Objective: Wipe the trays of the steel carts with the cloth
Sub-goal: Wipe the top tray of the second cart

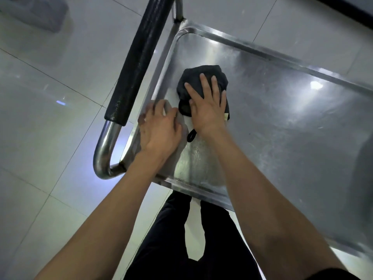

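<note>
Plainly, label by label:

Cloth: the cloth (201,76) is dark and bunched into a wad, lying on the floor of the tray (282,122), toward the tray's 9 o'clock end and near the black-padded handle (137,61).

Right hand: the right hand (207,106) lies palm down on the cloth, fingers (203,83) straight and spread, pressing rather than gripping. Judged, a flat palm loads the whole wad against the steel, which suits wiping.

Left hand: the left hand (159,128) sits at the cloth's 8 o'clock, on the tray's rim, fingers curled over the edge and apparently holding it. Judged, this steadies the cart so it does not roll under the push; how tightly it holds cannot be told.

Loop: a small black loop (191,135) trails from the cloth's 6 o'clock side, beside the right wrist, lying loose on the steel.

Cloth's axis: the wad is slightly longer than wide, its long axis running from about 12 to 6 o'clock in the view, in line with the right forearm. The rounded end points to 12, the loop end to 6.

Tray's axis: the tray's long side runs from 10 toward 4 o'clock, so most of its surface lies to the cloth's 3 to 4 o'clock.

Progress: judged, wiping is at the handle end, with the long stretch toward 4 o'clock still to cover.
</note>
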The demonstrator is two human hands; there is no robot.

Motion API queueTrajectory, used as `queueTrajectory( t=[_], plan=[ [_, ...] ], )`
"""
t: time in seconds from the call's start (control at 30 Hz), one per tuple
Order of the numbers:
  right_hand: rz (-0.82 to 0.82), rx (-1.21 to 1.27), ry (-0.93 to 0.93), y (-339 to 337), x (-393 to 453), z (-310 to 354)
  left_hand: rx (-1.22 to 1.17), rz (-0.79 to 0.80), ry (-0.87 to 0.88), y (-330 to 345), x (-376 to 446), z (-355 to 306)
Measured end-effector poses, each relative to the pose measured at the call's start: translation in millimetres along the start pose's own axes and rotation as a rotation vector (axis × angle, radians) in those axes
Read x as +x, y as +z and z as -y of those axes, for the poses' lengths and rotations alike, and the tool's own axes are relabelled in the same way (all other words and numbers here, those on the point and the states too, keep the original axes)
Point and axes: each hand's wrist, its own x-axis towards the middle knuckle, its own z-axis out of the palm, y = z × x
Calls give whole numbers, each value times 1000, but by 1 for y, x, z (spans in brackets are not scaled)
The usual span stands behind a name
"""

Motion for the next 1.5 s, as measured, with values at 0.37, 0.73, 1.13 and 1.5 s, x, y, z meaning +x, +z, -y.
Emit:
queueTrajectory(
  t=[0.37,0.73,1.13,1.5],
  plan=[
    [-137,53,247,-31,-98,-147,60,41,323,31,-21,-104],
    [-168,28,350,-45,-151,-203,24,-56,153,35,-65,-98],
    [-133,-21,184,-5,-118,-90,22,-23,8,20,-58,-14],
    [-17,-57,32,22,-67,23,-18,11,-35,12,-45,49]
  ],
)
